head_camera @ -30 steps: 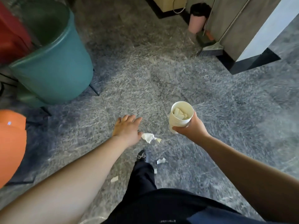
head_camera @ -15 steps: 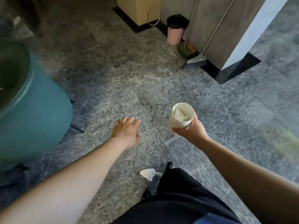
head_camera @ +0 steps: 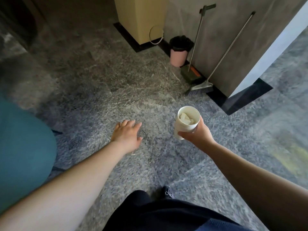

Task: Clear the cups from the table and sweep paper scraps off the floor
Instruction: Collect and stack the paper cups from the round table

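Grey floor [head_camera: 103, 90] blurred; right hand [head_camera: 197, 133] grips cup [head_camera: 185, 124] of scraps, fingers mostly hidden; left hand [head_camera: 127, 136] spread, empty.

- A wide stretch of grey floor [head_camera: 103, 84] in the middle of the frame lies open ahead of both hands.
- The left edge is blocked by a teal tub [head_camera: 23, 147].
- At upper centre a beige cabinet [head_camera: 141, 17] stands on a dark plinth.
- Just right of it a pink bin [head_camera: 179, 51] is set against the wall [head_camera: 233, 39].
- A dustpan [head_camera: 190, 75] and a broom [head_camera: 200, 88] are leaned on the wall at upper right, just beside the bin.
- The right hand [head_camera: 197, 134] is occupied by a cup [head_camera: 185, 125]; the left hand [head_camera: 127, 136] is held free.
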`<action>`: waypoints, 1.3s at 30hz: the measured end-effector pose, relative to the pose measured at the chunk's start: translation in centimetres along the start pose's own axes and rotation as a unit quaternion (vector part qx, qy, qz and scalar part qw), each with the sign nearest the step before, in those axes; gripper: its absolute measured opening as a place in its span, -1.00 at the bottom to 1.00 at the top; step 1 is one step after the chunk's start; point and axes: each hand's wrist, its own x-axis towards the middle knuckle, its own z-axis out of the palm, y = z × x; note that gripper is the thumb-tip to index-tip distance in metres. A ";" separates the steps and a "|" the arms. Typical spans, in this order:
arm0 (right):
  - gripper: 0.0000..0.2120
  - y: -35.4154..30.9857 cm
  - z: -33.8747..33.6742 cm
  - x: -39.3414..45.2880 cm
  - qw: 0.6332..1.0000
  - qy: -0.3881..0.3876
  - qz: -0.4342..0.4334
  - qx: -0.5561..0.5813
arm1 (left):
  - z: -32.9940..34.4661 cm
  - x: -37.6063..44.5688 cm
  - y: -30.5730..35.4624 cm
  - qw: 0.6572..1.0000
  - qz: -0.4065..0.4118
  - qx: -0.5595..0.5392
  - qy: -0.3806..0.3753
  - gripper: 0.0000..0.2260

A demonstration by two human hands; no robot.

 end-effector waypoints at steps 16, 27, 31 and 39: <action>-0.27 -7.0 1.0 26.8 0.999 0.038 0.028 0.017 | -6.1 28.2 -5.7 0.999 0.035 -0.003 -0.006 -0.41; -0.29 -11.8 1.1 44.9 0.997 0.059 0.053 0.022 | -11.4 48.0 -8.8 0.996 0.081 0.008 -0.041 -0.39; -0.32 -12.9 -0.4 53.2 0.997 0.059 0.049 0.031 | -13.1 56.4 -7.9 0.994 0.101 -0.001 -0.030 -0.40; -0.29 -16.2 -4.2 70.3 0.998 0.033 0.040 0.035 | -18.9 72.3 -6.4 0.993 0.114 0.019 0.002 -0.43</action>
